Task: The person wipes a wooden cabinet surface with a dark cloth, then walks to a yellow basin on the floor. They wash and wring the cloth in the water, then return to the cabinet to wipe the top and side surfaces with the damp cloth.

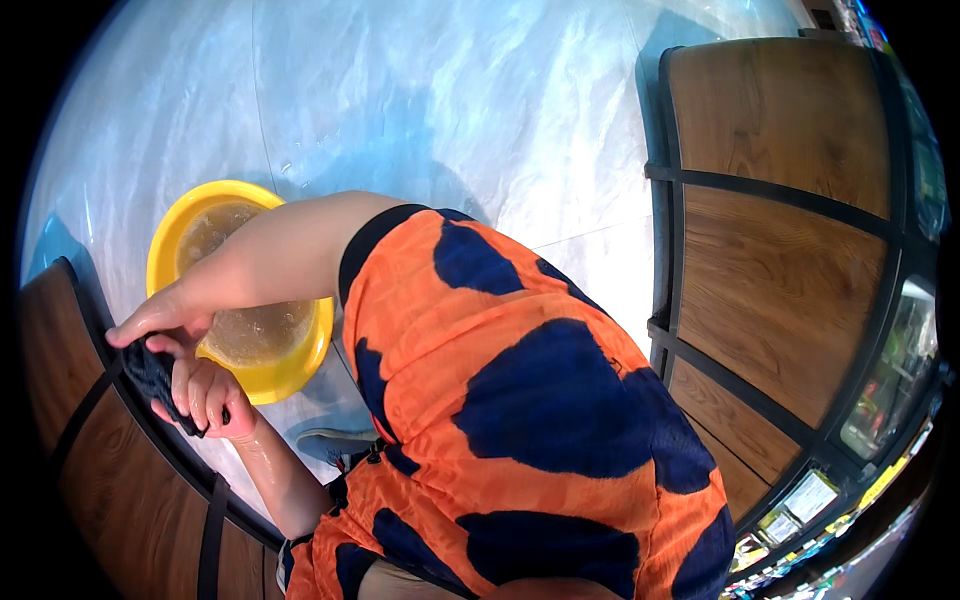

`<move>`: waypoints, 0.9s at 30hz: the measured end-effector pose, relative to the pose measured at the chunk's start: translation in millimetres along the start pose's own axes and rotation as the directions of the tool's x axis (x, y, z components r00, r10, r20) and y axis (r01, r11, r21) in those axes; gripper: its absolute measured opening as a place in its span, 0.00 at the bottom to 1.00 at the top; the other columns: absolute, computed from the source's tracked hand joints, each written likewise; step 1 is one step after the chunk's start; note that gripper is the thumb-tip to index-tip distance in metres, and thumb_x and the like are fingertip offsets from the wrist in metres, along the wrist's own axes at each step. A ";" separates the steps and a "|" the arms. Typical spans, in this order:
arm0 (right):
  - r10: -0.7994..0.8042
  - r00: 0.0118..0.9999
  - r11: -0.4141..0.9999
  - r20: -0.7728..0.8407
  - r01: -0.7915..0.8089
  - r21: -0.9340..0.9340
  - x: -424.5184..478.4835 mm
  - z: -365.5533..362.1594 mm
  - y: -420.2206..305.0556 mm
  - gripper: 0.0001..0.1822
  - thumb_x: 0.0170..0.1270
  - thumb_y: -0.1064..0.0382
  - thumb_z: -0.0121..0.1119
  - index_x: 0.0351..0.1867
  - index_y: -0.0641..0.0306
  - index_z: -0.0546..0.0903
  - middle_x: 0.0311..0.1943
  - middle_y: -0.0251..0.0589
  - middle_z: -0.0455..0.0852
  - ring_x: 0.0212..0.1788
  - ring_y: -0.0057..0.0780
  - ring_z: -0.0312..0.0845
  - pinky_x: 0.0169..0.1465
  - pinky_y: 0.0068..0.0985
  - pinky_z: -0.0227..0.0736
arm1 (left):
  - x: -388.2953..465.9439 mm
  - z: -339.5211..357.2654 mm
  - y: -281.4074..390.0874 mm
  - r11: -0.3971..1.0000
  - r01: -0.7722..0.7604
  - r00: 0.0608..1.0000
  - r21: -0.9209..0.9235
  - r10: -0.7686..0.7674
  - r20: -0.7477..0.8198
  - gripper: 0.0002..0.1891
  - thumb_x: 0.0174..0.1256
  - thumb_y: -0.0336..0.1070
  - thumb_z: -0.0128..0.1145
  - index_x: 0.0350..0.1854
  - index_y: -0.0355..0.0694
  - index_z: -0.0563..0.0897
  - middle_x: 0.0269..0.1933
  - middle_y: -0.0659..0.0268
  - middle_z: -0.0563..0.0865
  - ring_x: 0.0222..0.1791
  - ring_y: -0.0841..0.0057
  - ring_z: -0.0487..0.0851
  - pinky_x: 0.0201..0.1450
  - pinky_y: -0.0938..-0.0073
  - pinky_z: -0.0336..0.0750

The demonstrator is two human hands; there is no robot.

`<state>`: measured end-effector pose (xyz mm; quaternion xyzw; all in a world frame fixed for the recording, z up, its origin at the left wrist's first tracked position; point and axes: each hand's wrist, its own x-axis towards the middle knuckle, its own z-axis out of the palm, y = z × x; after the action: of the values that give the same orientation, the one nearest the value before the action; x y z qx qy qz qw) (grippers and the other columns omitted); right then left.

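My right hand (166,313), the upper one in the picture, grips one end of a wet, bunched-up black cloth (145,369). Closed around its lower part are the curled fingers of my left hand (211,396). Both hands and the left forearm glisten with water. A yellow plastic basin (319,351) stands on the floor beside the hands, and my right forearm crosses above it. Cloudy brownish water (259,331) with some foam fills part of the basin. The cloth is left of the basin, apart from its rim.
Wood-panelled cabinets with black frames stand at the right (780,292) and lower left (127,487). Packaged goods (810,495) line the far right. The pale tiled floor (525,112) looks wet in places. A grey shoe (330,444) is near the basin.
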<state>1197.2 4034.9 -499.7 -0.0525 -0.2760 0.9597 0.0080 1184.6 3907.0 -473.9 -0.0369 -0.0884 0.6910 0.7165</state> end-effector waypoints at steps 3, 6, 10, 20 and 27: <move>0.060 0.981 0.993 0.185 -0.040 -0.109 -4.8 22.0 -17.9 0.17 0.56 0.45 0.66 0.30 0.55 0.78 0.26 0.22 0.77 0.22 0.08 0.65 0.21 0.09 0.61 | -4.1 -2.6 -3.9 0.999 0.041 0.993 0.021 -0.043 0.110 0.29 0.57 0.30 0.59 0.60 0.27 0.64 0.18 0.66 0.74 0.06 0.83 0.69 0.07 0.86 0.66; 0.099 0.992 0.915 0.082 -0.059 -0.400 0.2 12.0 -17.8 0.17 0.51 0.47 0.71 0.30 0.55 0.81 0.24 0.25 0.77 0.19 0.14 0.67 0.18 0.16 0.60 | -6.5 -10.3 0.7 0.965 0.032 0.999 0.260 -0.040 0.023 0.28 0.58 0.32 0.60 0.60 0.31 0.65 0.19 0.67 0.73 0.08 0.82 0.70 0.08 0.85 0.66; -0.180 0.982 0.128 -0.065 -0.042 -0.991 22.4 -23.0 -8.1 0.21 0.45 0.44 0.69 0.29 0.60 0.87 0.27 0.42 0.87 0.28 0.34 0.80 0.31 0.34 0.73 | -9.1 -29.0 27.3 0.536 0.387 0.698 0.751 0.362 -0.618 0.13 0.64 0.42 0.59 0.44 0.43 0.72 0.23 0.70 0.72 0.08 0.85 0.60 0.09 0.86 0.54; -0.436 0.815 0.109 -0.381 -0.373 -0.922 -46.3 -40.6 5.8 0.17 0.55 0.54 0.61 0.44 0.57 0.83 0.41 0.48 0.85 0.49 0.45 0.79 0.53 0.38 0.72 | 32.6 -66.0 -25.9 -0.341 0.646 0.642 0.682 0.727 -0.245 0.37 0.49 0.46 0.69 0.60 0.32 0.68 0.53 0.50 0.78 0.55 0.63 0.77 0.57 0.67 0.70; -0.425 0.787 0.257 -0.448 -0.369 -0.893 -33.7 -33.2 8.8 0.33 0.56 0.43 0.60 0.55 0.69 0.75 0.53 0.57 0.77 0.56 0.47 0.74 0.59 0.36 0.67 | 22.9 -48.1 -32.4 -0.483 0.602 0.656 0.636 0.753 -0.050 0.44 0.49 0.46 0.70 0.64 0.34 0.58 0.54 0.51 0.75 0.55 0.62 0.76 0.56 0.65 0.71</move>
<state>1234.4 4043.6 -529.1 -0.3502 -0.7826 0.5080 0.0821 1225.7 3931.8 -513.7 0.3143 0.8503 0.3651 0.2121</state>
